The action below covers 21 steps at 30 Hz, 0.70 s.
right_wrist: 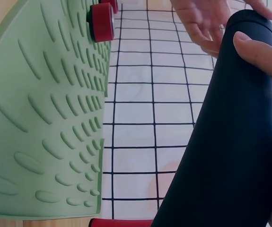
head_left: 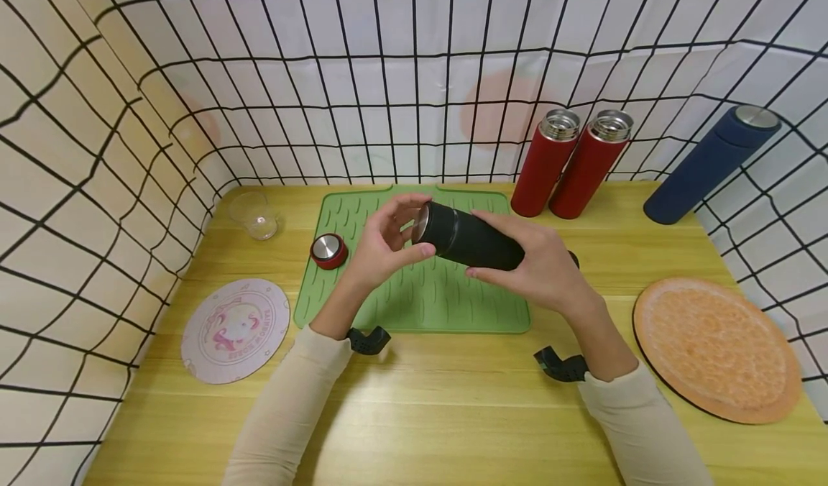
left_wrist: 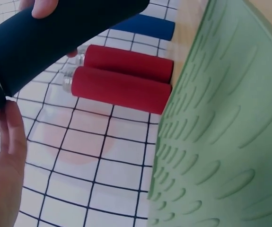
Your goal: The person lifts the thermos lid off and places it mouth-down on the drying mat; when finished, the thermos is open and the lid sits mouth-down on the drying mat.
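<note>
A black thermos flask (head_left: 488, 241) is held tilted above the green ridged mat (head_left: 427, 306), its silver-topped lid (head_left: 441, 228) toward the left. My right hand (head_left: 546, 267) grips the body, thumb and fingers on opposite sides. At the other end my left hand (head_left: 388, 245) curls thumb and fingers about the lid; the left wrist view has its fingertips right at the lid's seam. The lid sits on the flask. On the mat's left part lies a red lid with a silver top (head_left: 328, 251), and the right wrist view has another red piece (right_wrist: 110, 4) just behind it.
Two red flasks with bare steel necks (head_left: 546, 162) (head_left: 591, 162) stand at the back right, beside a capped blue flask (head_left: 711, 162). A clear glass cup (head_left: 259, 220) is at the back left. Round mats lie on either side, one pink (head_left: 236, 331), one orange (head_left: 718, 349). Black wire grids (head_left: 388, 76) enclose the table.
</note>
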{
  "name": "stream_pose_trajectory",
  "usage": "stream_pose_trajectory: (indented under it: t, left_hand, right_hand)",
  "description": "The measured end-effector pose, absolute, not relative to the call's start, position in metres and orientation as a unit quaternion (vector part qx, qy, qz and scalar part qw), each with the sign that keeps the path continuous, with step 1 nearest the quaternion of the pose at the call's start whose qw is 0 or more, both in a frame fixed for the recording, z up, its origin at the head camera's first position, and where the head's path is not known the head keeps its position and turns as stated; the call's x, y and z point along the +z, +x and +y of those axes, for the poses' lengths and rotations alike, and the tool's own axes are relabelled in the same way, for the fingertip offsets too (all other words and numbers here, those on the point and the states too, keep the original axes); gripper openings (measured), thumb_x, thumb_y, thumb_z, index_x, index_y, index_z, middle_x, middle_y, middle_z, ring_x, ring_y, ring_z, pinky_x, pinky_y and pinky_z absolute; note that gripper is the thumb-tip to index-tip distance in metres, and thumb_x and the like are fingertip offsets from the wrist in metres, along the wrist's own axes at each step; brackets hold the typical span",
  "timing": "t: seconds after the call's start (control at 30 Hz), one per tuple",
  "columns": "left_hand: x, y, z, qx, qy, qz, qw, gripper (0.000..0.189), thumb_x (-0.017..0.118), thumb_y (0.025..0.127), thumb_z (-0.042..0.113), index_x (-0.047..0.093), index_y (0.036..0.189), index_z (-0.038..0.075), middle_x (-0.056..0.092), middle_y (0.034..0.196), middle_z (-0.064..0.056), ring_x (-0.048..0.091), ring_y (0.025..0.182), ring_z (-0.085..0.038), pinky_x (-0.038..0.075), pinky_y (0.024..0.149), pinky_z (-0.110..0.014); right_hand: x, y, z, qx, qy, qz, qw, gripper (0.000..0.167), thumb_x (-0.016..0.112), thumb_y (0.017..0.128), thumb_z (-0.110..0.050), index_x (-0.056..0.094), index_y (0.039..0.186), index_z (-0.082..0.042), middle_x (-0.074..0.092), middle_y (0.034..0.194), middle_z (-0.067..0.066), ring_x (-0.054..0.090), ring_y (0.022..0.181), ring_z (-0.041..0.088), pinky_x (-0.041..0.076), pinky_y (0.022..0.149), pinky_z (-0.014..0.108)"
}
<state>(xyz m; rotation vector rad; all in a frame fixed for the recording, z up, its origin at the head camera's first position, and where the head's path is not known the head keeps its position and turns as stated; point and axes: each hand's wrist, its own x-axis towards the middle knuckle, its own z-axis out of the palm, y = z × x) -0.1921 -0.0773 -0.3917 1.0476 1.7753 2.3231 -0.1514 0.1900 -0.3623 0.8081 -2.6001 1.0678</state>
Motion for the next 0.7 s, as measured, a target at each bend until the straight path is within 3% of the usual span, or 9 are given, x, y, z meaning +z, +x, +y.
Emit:
stream_pose_trajectory:
  t: [0.13,0.27,0.33,0.47,0.7]
  left_hand:
    - [-0.3926,-0.193,-0.0761,0.731,0.341,0.591,0.012,0.088,0.088,0.081,0.043,0.046,0.147,0.002,0.055,0.145,-0.006,0.054,0.134,-0.026,0.051,0.105,-0.032]
    - [-0.3933,-0.1946,-0.0765,0.726,0.404,0.555,0.023,0.079,0.078,0.09,0.016,0.037,0.156,0.003,0.036,0.164,-0.015,0.035,0.151,-0.036,0.043,0.115,-0.036]
    - [-0.3934,-0.1952,-0.0768,0.73,0.428,0.532,0.035,0.076,0.07,0.087,0.0,0.039,0.156,0.006,0.031,0.167,-0.016,0.03,0.154,-0.037,0.041,0.118,-0.038]
    - [-0.3929,-0.1954,-0.0779,0.735,0.437,0.515,0.053,0.075,0.061,0.083,-0.011,0.047,0.154,0.011,0.036,0.166,-0.012,0.033,0.154,-0.033,0.039,0.121,-0.039]
    - [-0.3924,-0.1957,-0.081,0.746,0.376,0.545,0.064,0.071,0.068,0.087,-0.008,0.047,0.153,0.003,0.046,0.159,-0.013,0.045,0.146,-0.03,0.052,0.107,-0.035]
  right_hand:
    - [-0.3632,-0.1517,0.1904,0.359,0.268,-0.888,0.105,0.082,0.094,0.076,-0.034,0.056,0.149,-0.028,0.069,0.132,0.002,0.064,0.105,0.02,0.055,0.078,0.039]
    - [-0.3636,-0.1526,0.1908,0.365,0.267,-0.887,0.094,0.083,0.093,0.076,-0.033,0.056,0.15,-0.027,0.068,0.133,0.002,0.063,0.107,0.021,0.055,0.08,0.04]
    - [-0.3639,-0.1531,0.1908,0.367,0.27,-0.885,0.092,0.083,0.094,0.076,-0.033,0.056,0.149,-0.026,0.068,0.134,0.002,0.063,0.108,0.021,0.055,0.081,0.041]
    - [-0.365,-0.1545,0.1905,0.363,0.274,-0.886,0.093,0.082,0.094,0.076,-0.034,0.057,0.148,-0.025,0.068,0.134,0.002,0.063,0.109,0.021,0.056,0.081,0.041]
    - [-0.3678,-0.1572,0.1898,0.351,0.261,-0.895,0.091,0.082,0.092,0.077,-0.037,0.055,0.15,-0.025,0.068,0.134,0.003,0.063,0.108,0.022,0.055,0.081,0.042]
